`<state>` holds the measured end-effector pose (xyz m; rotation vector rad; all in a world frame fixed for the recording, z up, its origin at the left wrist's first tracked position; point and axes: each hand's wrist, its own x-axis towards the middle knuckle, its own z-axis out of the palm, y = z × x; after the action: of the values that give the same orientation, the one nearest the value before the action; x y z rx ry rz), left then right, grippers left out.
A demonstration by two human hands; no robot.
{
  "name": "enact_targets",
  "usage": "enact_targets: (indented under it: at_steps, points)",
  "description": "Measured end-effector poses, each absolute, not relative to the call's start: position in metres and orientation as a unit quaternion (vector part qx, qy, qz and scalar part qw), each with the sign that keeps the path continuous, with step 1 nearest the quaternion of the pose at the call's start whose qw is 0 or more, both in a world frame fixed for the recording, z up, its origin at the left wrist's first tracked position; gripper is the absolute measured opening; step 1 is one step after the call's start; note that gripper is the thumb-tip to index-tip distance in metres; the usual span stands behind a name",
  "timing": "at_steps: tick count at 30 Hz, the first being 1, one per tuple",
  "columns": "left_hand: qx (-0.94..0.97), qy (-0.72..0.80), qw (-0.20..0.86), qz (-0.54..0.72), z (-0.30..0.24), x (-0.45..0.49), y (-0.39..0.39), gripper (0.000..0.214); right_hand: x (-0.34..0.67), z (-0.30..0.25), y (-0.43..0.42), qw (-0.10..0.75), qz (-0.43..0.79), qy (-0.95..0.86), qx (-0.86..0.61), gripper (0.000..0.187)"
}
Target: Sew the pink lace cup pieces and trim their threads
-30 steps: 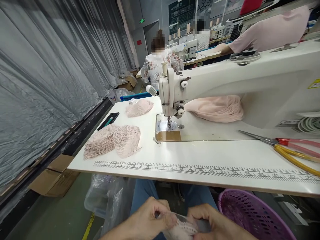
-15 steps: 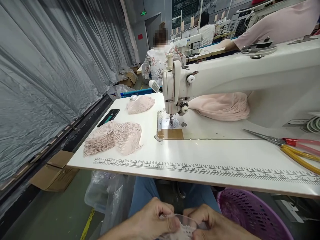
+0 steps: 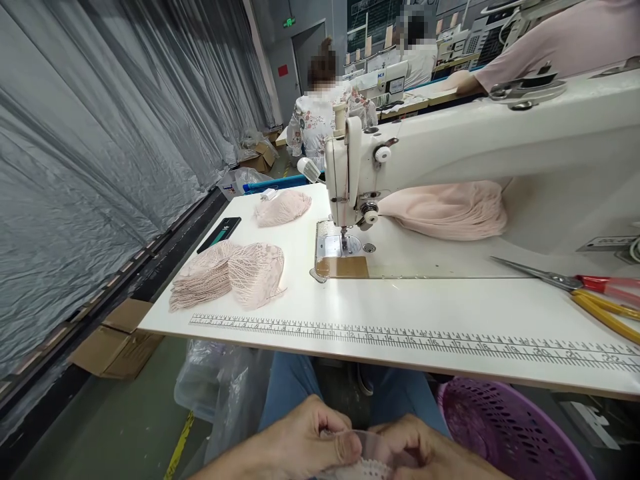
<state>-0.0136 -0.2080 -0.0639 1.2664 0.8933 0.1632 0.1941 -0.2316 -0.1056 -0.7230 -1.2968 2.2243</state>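
1. Left hand low in frame, below the table edge and over the lap; knuckles up, fingers curled inward, thumb pressed against the fingertips, pinching the pink lace piece.
2. Right hand just beside the left, nearly touching it; back of hand toward camera, fingers folded down onto the same lace piece, gripping its right side. Fingertips hidden under the fabric; exact grip cannot be told.
3. Lace piece held between both hands at the bottom edge of the view, well below and in front of the table; only a scalloped edge and a sheer strip visible.
4. Forearms enter from the bottom edge, angled toward each other.
5. Purple basket just right of the right hand, under the table.
6. Clear plastic bag left of the left hand, by the blue-trousered leg.
7. On the table: sewing machine, stack of pink lace pieces at left, scissors at right, printed ruler along the near edge.
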Motion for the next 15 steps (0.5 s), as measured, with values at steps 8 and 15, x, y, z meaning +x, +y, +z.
enact_targets:
  at_steps: [8,15]
  points:
    - [0.516,0.435,0.736,0.061,-0.073,-0.020,-0.213,0.067,0.189,-0.109,-0.238,0.235,0.820,-0.447,-0.270,0.047]
    - [0.516,0.452,0.726,0.053,-0.081,-0.021,-0.217,0.041,0.188,-0.108,-0.237,0.225,0.823,-0.440,-0.281,0.053]
